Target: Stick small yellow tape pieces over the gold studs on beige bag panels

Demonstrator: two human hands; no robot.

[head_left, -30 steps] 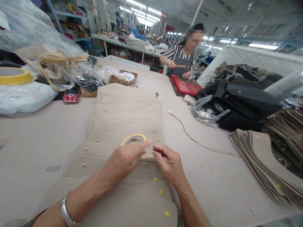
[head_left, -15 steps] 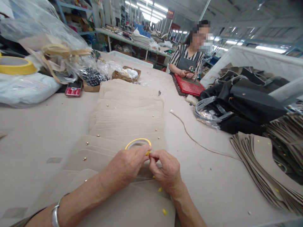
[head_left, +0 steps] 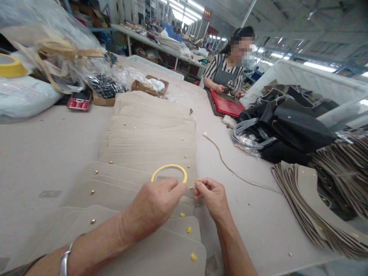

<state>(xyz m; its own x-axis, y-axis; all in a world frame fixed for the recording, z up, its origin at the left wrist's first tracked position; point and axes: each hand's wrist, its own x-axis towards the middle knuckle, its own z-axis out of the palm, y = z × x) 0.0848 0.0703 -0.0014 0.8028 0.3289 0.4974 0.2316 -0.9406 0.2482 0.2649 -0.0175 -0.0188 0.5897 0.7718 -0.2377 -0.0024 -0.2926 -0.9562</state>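
Where the table (head_left: 244, 226) carried the work, overlapping beige panels (head_left: 152, 132) lay in a long fanned row. The left hand (head_left: 159, 201) stood clamped over the row; the right hand (head_left: 212, 197) stood just beside it at the row's right edge, thumb and fingertips together. Whether these pinched any tape could not be told. The tape roll (head_left: 171, 166) was gripped at its near side by the left hand, above the panels. Yellow tape pieces (head_left: 188, 230) dotted the nearest panels, in line with bare metal studs (head_left: 191, 188) farther up. Each piece was best kept short, centred and pressed flat, without disturbing the overlap.
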